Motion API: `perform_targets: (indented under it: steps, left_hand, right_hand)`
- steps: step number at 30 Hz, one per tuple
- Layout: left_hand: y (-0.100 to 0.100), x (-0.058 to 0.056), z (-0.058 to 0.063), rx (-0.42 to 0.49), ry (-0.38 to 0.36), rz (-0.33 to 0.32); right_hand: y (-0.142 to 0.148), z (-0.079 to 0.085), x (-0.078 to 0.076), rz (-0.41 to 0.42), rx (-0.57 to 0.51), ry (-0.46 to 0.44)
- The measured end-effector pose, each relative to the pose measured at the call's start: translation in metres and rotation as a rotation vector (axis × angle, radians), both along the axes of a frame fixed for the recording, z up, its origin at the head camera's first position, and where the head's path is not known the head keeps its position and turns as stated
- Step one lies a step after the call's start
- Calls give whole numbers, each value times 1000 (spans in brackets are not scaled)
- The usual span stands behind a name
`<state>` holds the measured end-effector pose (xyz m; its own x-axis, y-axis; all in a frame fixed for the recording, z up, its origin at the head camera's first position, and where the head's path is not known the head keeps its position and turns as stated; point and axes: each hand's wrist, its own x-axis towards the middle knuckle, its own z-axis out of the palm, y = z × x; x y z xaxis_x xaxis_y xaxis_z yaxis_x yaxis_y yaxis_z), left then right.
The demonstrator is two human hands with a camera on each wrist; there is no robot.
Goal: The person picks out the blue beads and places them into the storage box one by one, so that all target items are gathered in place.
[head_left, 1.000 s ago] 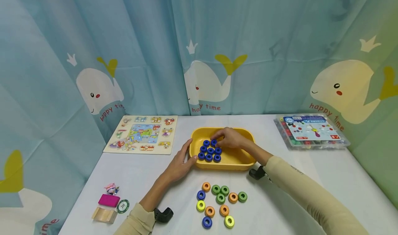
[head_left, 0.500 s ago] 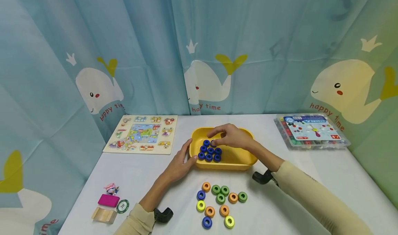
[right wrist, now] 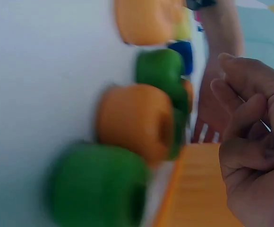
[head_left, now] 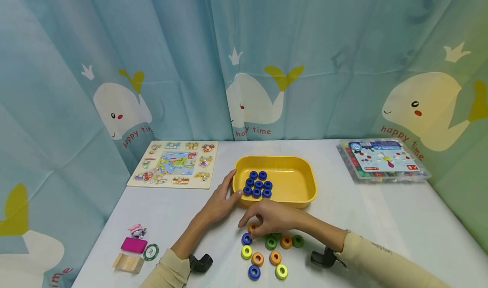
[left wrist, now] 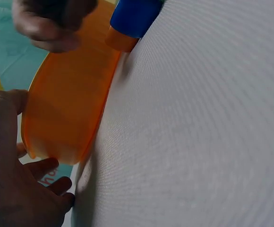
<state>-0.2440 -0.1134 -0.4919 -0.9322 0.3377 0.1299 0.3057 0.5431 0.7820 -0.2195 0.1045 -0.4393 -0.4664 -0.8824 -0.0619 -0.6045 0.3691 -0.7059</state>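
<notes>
At its left end, the yellow tray (head_left: 291, 182) is held by my left hand (head_left: 219, 203), the thumb at the front rim and the fingers along the outside. Several blue rings (head_left: 259, 184) lie together in the tray's left half. My right hand (head_left: 276, 216) hovers over the loose rings in front of the tray, holding nothing, thumb and forefinger apart. Nearest its thumb is a blue ring (head_left: 244, 240) on the table. An orange ring (head_left: 250, 227) shows partly behind the fingers, and the hand covers some green rings. In the right wrist view, a green ring (right wrist: 94, 184) appears blurred.
More loose rings lie nearer me, including a yellow ring (head_left: 242, 255) and an orange ring (head_left: 254, 262). A puzzle board (head_left: 173, 165) is at the back left, a clear plastic case (head_left: 383, 161) at the back right. A figurine (head_left: 136, 231) and a magenta block (head_left: 133, 245) lie at left.
My right hand has left the blue rings in the tray and come toward me, over the loose rings on the table. The left hand has stayed at the tray's left end.
</notes>
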Motion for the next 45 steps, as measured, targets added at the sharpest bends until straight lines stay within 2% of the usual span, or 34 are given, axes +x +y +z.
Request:
perform_targets:
  steps: [7, 16, 21, 27, 32, 36, 40, 45]
  left_hand:
    - [1, 2, 2, -5, -23, 7]
    - [1, 2, 4, 2, -9, 1]
    - [1, 1, 3, -1, 2, -1]
    - [0, 1, 2, 2, -2, -1]
    - [1, 1, 2, 2, -19, -2]
    - [2, 1, 2, 5, -26, 4]
    - [2, 1, 2, 9, -36, 11]
    - [3, 2, 1, 18, -52, 12]
  right_hand:
    - [-2, -20, 4, 19, 28, 12]
    - [-3, -24, 6, 34, 14, 26]
    - [-1, -13, 6, 6, 13, 42]
    - [11, 18, 0, -45, -29, 71]
    - [33, 40, -19, -184, -32, 141]
    - [52, 45, -42, -309, -35, 152]
    - [68, 38, -68, -386, -33, 114]
    - [81, 18, -96, -445, -10, 80]
